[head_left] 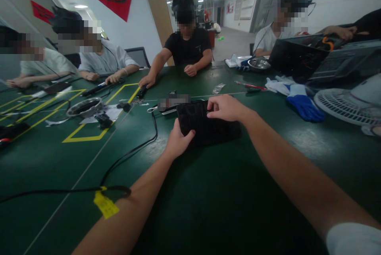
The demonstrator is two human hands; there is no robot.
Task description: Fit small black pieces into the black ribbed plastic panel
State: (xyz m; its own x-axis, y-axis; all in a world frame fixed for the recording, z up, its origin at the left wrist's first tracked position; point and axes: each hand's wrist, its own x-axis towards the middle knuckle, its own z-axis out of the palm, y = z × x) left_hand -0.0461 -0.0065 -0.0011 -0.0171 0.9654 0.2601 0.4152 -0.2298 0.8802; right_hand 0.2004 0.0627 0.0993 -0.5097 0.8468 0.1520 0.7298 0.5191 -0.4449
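A flat, dark black rectangular piece point(216, 128) with a raised, panelled surface lies tilted above the green table in front of me; its exact kind is hard to make out. My left hand point(179, 140) grips its left edge, thumb on top and fingers underneath. Over its upper edge, my right hand point(223, 108) is closed with the fingertips pinched together near the surface; whatever may be between them is hidden. Just behind the piece sits a dark box-like device point(171, 106) with a partly blurred top and a white loop at its left.
A black cable point(133, 149) with a yellow tag point(105, 204) crosses the green table point(202, 207) by my left forearm. To the right are blue-and-white gloves point(303, 102), a red tool point(253, 86) and a white fan point(342, 106). Several people sit around; one person's hand point(147, 81) touches a black object.
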